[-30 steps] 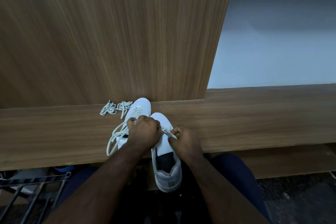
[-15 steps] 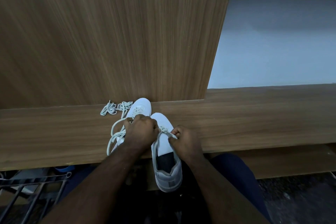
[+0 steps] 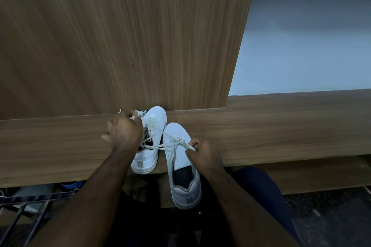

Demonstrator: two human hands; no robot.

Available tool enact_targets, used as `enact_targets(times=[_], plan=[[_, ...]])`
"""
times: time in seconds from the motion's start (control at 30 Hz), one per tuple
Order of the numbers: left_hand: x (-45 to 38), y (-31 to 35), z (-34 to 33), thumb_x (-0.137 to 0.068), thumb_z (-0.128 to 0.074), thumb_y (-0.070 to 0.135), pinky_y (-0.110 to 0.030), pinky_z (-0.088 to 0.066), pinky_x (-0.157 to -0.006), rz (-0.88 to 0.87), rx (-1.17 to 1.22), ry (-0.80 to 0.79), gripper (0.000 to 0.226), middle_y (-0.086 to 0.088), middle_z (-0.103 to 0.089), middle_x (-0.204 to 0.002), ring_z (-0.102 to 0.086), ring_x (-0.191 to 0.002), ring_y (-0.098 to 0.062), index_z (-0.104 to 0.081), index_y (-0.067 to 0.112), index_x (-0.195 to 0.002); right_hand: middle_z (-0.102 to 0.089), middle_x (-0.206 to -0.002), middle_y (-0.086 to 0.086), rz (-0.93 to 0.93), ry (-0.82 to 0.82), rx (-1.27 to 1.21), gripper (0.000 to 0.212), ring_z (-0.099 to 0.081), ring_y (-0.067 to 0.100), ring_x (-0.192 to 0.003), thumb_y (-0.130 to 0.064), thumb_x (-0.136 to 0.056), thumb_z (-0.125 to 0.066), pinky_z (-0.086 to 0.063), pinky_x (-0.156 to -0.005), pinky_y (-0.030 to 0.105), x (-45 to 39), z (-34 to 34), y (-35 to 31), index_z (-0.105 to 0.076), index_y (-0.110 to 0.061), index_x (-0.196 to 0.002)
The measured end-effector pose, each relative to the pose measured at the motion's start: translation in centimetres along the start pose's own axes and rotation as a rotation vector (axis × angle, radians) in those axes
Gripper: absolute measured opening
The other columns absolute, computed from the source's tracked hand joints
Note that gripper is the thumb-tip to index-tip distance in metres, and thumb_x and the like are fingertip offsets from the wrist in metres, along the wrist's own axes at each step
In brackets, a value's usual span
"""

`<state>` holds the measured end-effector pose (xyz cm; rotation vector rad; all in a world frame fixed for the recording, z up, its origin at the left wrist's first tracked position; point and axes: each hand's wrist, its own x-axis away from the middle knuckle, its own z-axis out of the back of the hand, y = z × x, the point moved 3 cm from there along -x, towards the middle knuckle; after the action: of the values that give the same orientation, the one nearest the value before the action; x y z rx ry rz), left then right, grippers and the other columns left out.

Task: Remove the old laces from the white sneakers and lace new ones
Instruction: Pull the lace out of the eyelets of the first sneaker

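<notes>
**lace_noob:** While you've got both hands full like that, where's everything sitting, and what have you actually got hold of?

**me:** Both sneakers are on the wooden desk (image 3: 281, 126), toes toward the back panel. The left sneaker (image 3: 149, 146) sits further back, and the right sneaker (image 3: 181, 158) hangs its heel off the front edge toward my lap. My right hand (image 3: 202, 154) is curled tight, its grip pinching one end of the lace (image 3: 160, 147) just beside the right sneaker's eyelets. My left hand (image 3: 123, 134) is fisted around the other run of lace, out to the left of the left sneaker. The lace stretches fairly taut between my hands, across the tops of both shoes. There's also a little bundle of lace (image 3: 140, 113) by the left sneaker's toe, partly behind my knuckles, so I can't say whether my left hand is touching it.

**lace_noob:** How does the stuff handle?

**me:** I'd guess it's soft, flat and floppy with basically no weight, so it only goes where you drag it. It's probably a bit slippery too, so I'd pinch it close to the tip between thumb and finger instead of grabbing the middle. The sneakers look light and would likely slide or tip off that edge if I yank hard, so I reckon steady, gentle pulls are the way to go.
</notes>
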<state>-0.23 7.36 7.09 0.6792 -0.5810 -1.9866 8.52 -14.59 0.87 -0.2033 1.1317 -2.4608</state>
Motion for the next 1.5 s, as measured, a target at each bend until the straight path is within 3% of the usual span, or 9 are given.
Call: enact_targets(times=[0.13,0.27,0.4,0.53,0.63,0.77,0.97,1.27,1.5], plan=[[3.2,2.6,-2.0,-0.087,-0.059,0.051,-0.053,-0.025,-0.105,-0.405,-0.234,-0.220,0.044,0.013,-0.053,-0.139,-0.034,-0.137,-0.023,-0.055,0.038,-0.130,-0.067,-0.072,-0.010,0.004,-0.001,0.014,0.005,-0.061,0.006,-0.067,-0.021,-0.078,-0.066,-0.042,-0.056,0.021,-0.1,-0.1,-0.1,-0.066,-0.023,-0.083],[5.3,3.8,-4.3,-0.087,-0.056,0.047,-0.049,-0.021,-0.105,-0.506,-0.382,-0.451,0.025,0.020,-0.062,-0.121,-0.037,-0.135,-0.013,-0.069,0.038,-0.107,-0.067,-0.072,-0.009,-0.003,-0.009,0.016,0.004,-0.062,0.007,-0.068,-0.022,-0.080,-0.066,-0.046,-0.057,0.024,0.1,0.1,0.1,-0.066,-0.024,-0.083],[4.4,4.0,-3.8,-0.091,-0.047,0.038,-0.048,-0.031,-0.100,-0.560,-0.442,-0.339,0.026,0.010,-0.068,-0.100,-0.054,-0.114,-0.015,-0.071,0.028,-0.095,-0.067,-0.074,-0.011,-0.001,-0.006,0.016,0.005,-0.062,0.006,-0.069,-0.023,-0.080,-0.066,-0.047,-0.060,0.025,0.0,0.1,0.0,-0.066,-0.024,-0.085],[2.5,3.1,-1.7,-0.093,-0.052,0.040,-0.046,-0.034,-0.097,-0.392,-0.293,-0.063,0.024,0.005,-0.064,-0.117,-0.051,-0.118,-0.022,-0.067,0.029,-0.108,-0.067,-0.075,-0.011,-0.010,-0.002,0.004,0.006,-0.062,0.006,-0.070,-0.025,-0.080,-0.067,-0.051,-0.064,0.030,0.1,0.0,0.0,-0.066,-0.025,-0.086],[3.3,2.7,-1.9,-0.088,-0.061,0.044,-0.040,-0.040,-0.097,-0.329,-0.127,-0.272,0.043,0.001,-0.058,-0.127,-0.050,-0.121,-0.023,-0.056,0.028,-0.127,-0.065,-0.083,-0.013,-0.007,-0.029,-0.011,0.016,-0.060,0.004,-0.076,-0.031,-0.082,-0.069,-0.045,-0.064,0.023,0.1,0.1,-0.1,-0.065,-0.028,-0.098],[7.0,1.2,-3.9,-0.071,-0.075,0.040,-0.018,-0.039,-0.058,-0.195,0.123,-0.663,0.048,-0.008,-0.066,-0.093,-0.060,-0.075,-0.013,-0.059,0.019,-0.112,-0.057,-0.111,-0.013,0.127,-0.040,-0.020,0.034,-0.057,0.002,-0.097,-0.035,-0.087,-0.068,-0.043,-0.079,0.017,0.1,-0.3,-1.0,-0.064,-0.031,-0.121],[8.5,-1.0,-4.3,-0.078,-0.072,0.023,-0.014,-0.033,-0.057,-0.132,0.255,-0.559,0.027,0.001,-0.063,-0.082,-0.060,-0.074,-0.012,-0.056,0.024,-0.099,-0.052,-0.144,0.006,0.462,-0.068,0.374,0.039,-0.048,0.029,-0.126,-0.021,-0.089,-0.059,-0.036,-0.105,0.035,0.0,-2.4,-2.2,-0.066,-0.022,-0.127],[7.1,-1.4,-3.8,-0.079,-0.071,0.015,-0.025,-0.038,-0.059,-0.047,0.278,-0.654,0.031,0.003,-0.060,-0.077,-0.056,-0.069,-0.011,-0.059,0.023,-0.107,-0.063,-0.092,-0.003,0.356,0.141,0.120,0.007,-0.056,0.020,-0.091,-0.025,-0.085,-0.065,-0.041,-0.086,0.033,-0.9,-0.6,-1.7,-0.066,-0.020,-0.079],[7.3,-1.3,-3.5,-0.079,-0.071,0.016,-0.024,-0.039,-0.059,-0.045,0.295,-0.663,0.034,0.002,-0.061,-0.078,-0.057,-0.069,-0.011,-0.058,0.024,-0.109,-0.057,-0.138,0.007,0.418,-0.021,0.291,0.044,-0.047,0.029,-0.126,-0.034,-0.082,-0.062,-0.037,-0.106,0.040,-0.2,-1.9,-1.6,-0.068,-0.022,-0.123]])
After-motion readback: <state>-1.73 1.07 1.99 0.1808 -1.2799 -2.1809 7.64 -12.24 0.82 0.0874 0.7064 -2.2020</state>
